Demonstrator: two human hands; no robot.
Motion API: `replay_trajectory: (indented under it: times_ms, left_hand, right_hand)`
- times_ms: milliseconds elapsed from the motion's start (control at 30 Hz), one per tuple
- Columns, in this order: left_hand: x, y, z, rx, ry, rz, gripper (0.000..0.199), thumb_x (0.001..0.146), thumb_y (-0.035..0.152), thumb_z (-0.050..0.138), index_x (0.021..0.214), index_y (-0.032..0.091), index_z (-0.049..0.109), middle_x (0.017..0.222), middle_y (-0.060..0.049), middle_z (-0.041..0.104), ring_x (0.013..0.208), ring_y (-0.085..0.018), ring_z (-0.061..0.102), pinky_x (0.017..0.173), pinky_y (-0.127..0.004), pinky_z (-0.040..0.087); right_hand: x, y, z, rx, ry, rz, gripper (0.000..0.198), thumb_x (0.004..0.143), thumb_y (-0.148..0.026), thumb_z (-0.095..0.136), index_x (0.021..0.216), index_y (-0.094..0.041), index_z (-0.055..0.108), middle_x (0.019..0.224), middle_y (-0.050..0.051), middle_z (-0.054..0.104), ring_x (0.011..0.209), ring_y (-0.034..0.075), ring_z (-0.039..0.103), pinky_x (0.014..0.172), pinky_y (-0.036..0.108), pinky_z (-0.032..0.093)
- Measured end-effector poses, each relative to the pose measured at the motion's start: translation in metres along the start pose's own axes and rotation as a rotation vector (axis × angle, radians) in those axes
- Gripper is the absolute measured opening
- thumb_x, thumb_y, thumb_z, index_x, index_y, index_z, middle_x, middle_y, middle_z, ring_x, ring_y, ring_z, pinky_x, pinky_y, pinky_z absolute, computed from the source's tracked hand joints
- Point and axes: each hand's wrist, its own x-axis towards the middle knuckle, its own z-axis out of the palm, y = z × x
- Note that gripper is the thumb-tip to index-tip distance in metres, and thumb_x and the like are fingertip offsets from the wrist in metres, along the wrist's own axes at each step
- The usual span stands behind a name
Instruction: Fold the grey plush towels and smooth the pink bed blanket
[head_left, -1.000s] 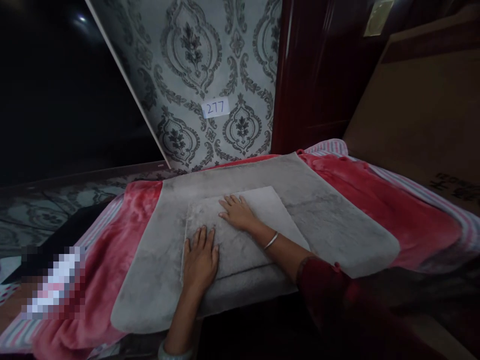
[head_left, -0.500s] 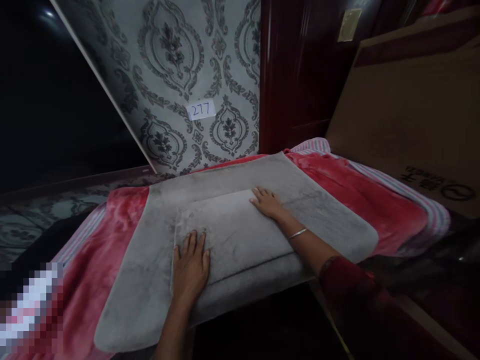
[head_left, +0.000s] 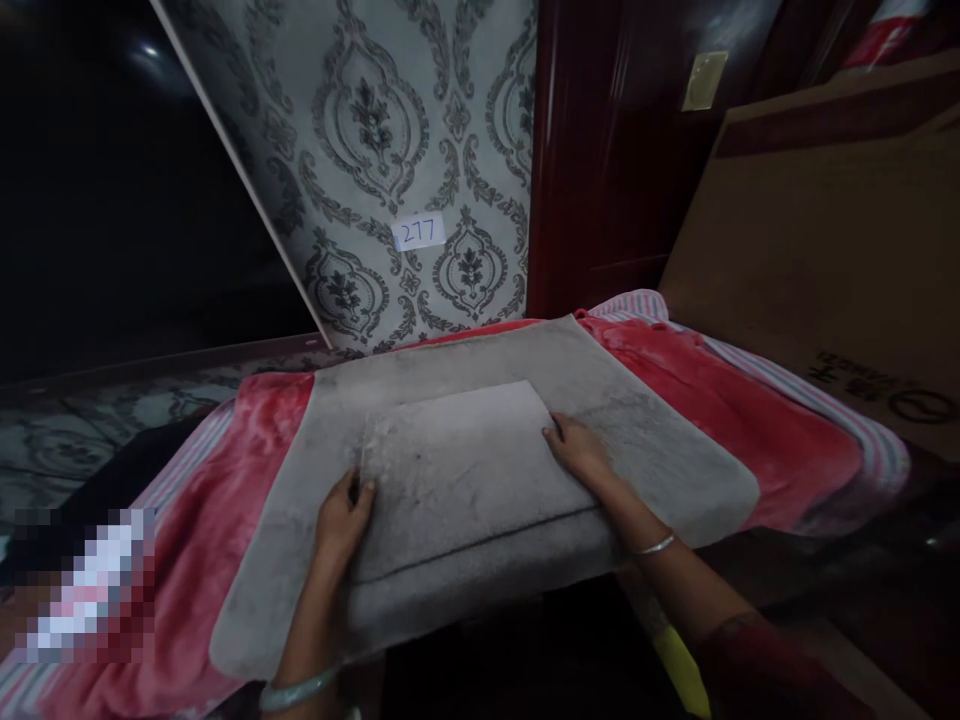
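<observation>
A flat grey rectangular piece point(head_left: 457, 470) lies over the grey plush cover point(head_left: 277, 560). Its far part looks paler and smooth, and I cannot tell whether it is folded cloth or a thin sheet. My left hand point(head_left: 343, 515) curls around its left edge, thumb on top and fingertips hidden. At the right edge, my right hand point(head_left: 579, 448) pinches with the thumb uppermost, fingers partly out of sight. A dark line runs across the cover near its front edge.
Beneath the cover, a red plush blanket point(head_left: 772, 400) and a striped cloth point(head_left: 817, 387) spread out both ways. A cardboard box point(head_left: 832, 230) stands at the right, a dark screen point(head_left: 150, 220) at the left. Behind is a patterned wall point(head_left: 457, 160) with a paper label point(head_left: 418, 231).
Both hands lay flat on top of the grey piece; now they have moved to its left and right edges and closed around them. The camera view has shifted slightly.
</observation>
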Motion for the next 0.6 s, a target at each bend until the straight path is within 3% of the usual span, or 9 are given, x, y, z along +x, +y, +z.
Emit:
replay_trajectory:
  times_ms: [133, 300, 433, 600]
  left_hand:
    - [0.019, 0.014, -0.007, -0.069, -0.082, -0.100, 0.048, 0.084, 0.047, 0.057, 0.115, 0.014, 0.072, 0.122, -0.017, 0.075, 0.118, -0.035, 0.069, 0.101, -0.043, 0.052]
    - [0.032, 0.024, -0.006, -0.010, -0.095, -0.156, 0.039, 0.075, 0.050, 0.065, 0.087, 0.014, 0.073, 0.096, -0.019, 0.078, 0.103, -0.039, 0.073, 0.085, -0.042, 0.056]
    - [0.033, 0.015, -0.003, -0.294, -0.140, -0.185, 0.034, 0.075, 0.048, 0.068, 0.089, 0.017, 0.072, 0.088, -0.010, 0.079, 0.089, -0.032, 0.075, 0.072, -0.035, 0.057]
    - [0.035, 0.008, 0.001, -0.641, -0.229, -0.341, 0.030, 0.080, 0.044, 0.072, 0.093, 0.016, 0.070, 0.077, -0.009, 0.077, 0.077, -0.025, 0.076, 0.070, -0.033, 0.060]
  right_hand:
    - [0.005, -0.002, -0.001, 0.050, -0.076, 0.063, 0.052, 0.100, -0.037, 0.049, 0.144, -0.011, 0.059, 0.133, 0.021, 0.068, 0.120, 0.032, 0.066, 0.101, 0.039, 0.048]
    - [0.019, 0.005, 0.000, 0.356, -0.076, 0.068, 0.049, 0.091, -0.034, 0.061, 0.135, -0.014, 0.066, 0.128, 0.017, 0.071, 0.119, 0.032, 0.066, 0.101, 0.039, 0.049]
    - [0.026, 0.011, 0.001, 0.534, -0.108, 0.013, 0.038, 0.089, -0.031, 0.057, 0.120, -0.017, 0.074, 0.115, 0.008, 0.077, 0.107, 0.027, 0.071, 0.093, 0.035, 0.054]
    - [0.025, 0.015, 0.004, 0.909, -0.192, 0.079, 0.034, 0.084, -0.035, 0.066, 0.109, -0.014, 0.074, 0.105, 0.009, 0.078, 0.095, 0.027, 0.073, 0.085, 0.036, 0.058]
